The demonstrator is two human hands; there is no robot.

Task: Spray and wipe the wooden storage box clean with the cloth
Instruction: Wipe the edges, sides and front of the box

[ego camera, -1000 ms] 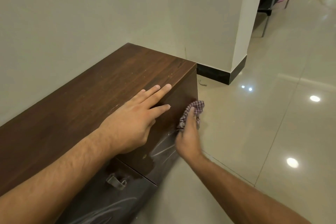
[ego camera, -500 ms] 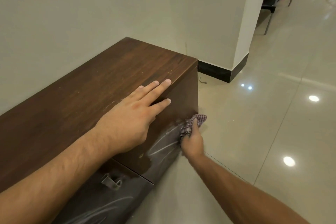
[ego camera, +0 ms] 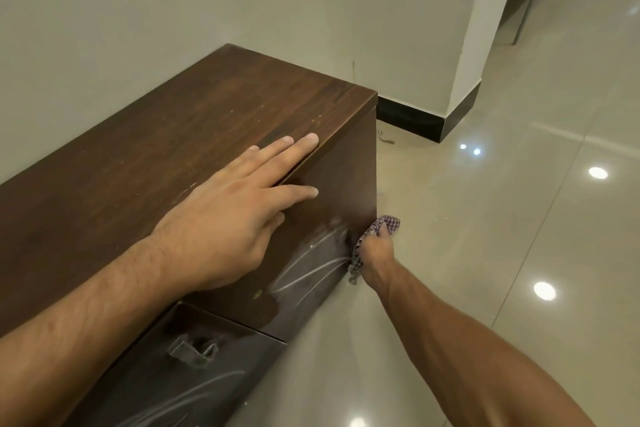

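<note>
The long dark wooden storage box (ego camera: pixel 194 128) stands against the wall, its top dusty with pale specks. My left hand (ego camera: pixel 228 218) lies flat on the top's front edge, fingers spread, thumb hanging over the front face. My right hand (ego camera: pixel 375 255) grips a bunched checkered cloth (ego camera: pixel 386 224) and presses it low on the front face, by the box's right corner near the floor. Wet streaks shine on the front panel to the left of the cloth. No spray bottle is in sight.
A metal handle (ego camera: pixel 192 352) sticks out of the lower front panel. Glossy beige floor tiles (ego camera: pixel 502 236) spread to the right. A white pillar with black skirting (ego camera: pixel 426 120) stands behind the box's end. Dark furniture legs (ego camera: pixel 526 0) show at top right.
My right hand has slid the cloth down the front face, from mid height to near the floor. The left hand stays put on the top edge.
</note>
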